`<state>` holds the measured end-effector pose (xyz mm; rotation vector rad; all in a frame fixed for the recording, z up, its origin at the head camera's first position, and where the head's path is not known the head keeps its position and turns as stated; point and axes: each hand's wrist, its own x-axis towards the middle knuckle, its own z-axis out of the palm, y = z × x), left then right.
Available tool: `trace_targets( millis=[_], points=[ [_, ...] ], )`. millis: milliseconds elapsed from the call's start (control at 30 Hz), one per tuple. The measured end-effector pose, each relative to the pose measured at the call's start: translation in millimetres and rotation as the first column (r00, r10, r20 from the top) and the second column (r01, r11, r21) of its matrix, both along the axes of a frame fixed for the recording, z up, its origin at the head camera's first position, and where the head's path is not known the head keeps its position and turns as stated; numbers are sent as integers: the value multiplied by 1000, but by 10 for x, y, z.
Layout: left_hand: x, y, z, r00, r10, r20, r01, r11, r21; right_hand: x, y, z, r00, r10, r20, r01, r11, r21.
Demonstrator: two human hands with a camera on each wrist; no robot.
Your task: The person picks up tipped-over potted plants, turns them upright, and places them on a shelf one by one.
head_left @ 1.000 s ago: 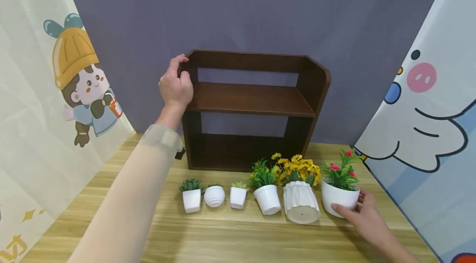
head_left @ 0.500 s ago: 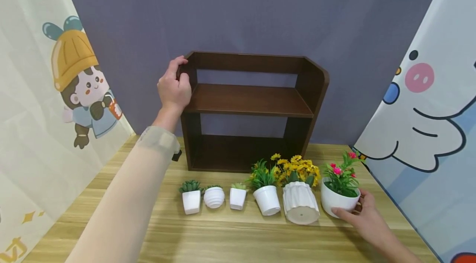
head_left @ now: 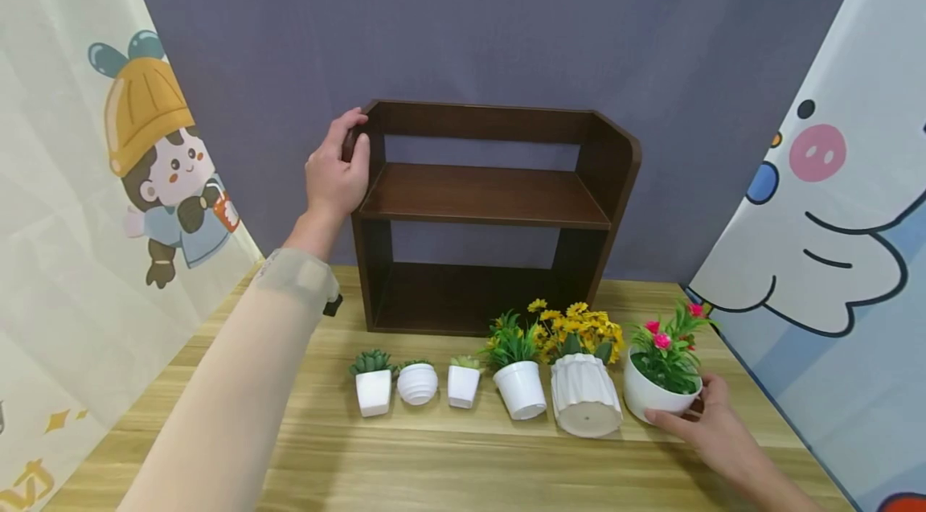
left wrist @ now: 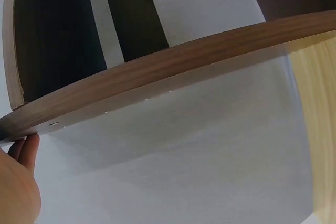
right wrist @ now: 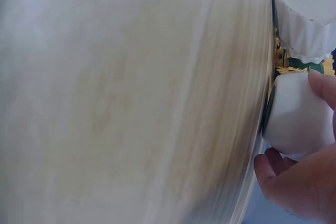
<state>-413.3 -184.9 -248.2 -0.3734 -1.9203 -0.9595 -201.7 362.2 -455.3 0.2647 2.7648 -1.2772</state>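
The left hand (head_left: pixel 336 178) covers some of the shelf's (head_left: pixel 485 194) left edge; yellow flowers (head_left: pixel 582 325) hide its lower right corner.

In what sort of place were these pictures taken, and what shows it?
Probably a staged corner indoors, perhaps set up for recording: a plain grey-blue backdrop, cartoon-printed side panels, and potted plants lined up before a brown shelf unit.

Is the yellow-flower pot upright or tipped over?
Tipped over. The pot lies on its side: its base faces the camera and its yellow flowers point toward the shelf.
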Motion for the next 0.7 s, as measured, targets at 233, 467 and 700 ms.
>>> trace_targets(
  millis=[233, 467, 700],
  points=[
    [19, -117, 15, 999, -49, 12, 49, 998, -37, 0, 32, -24, 999, 46, -15, -45, 999, 26],
    [13, -152, 28, 991, -103, 83, 110, 991, -76, -6, 49, -20, 996, 93, 5, -93, 994, 54],
    [-6, -80, 3, 993, -96, 63, 100, 993, -64, -5, 77, -33, 995, 94, 30, -95, 995, 43]
  ],
)
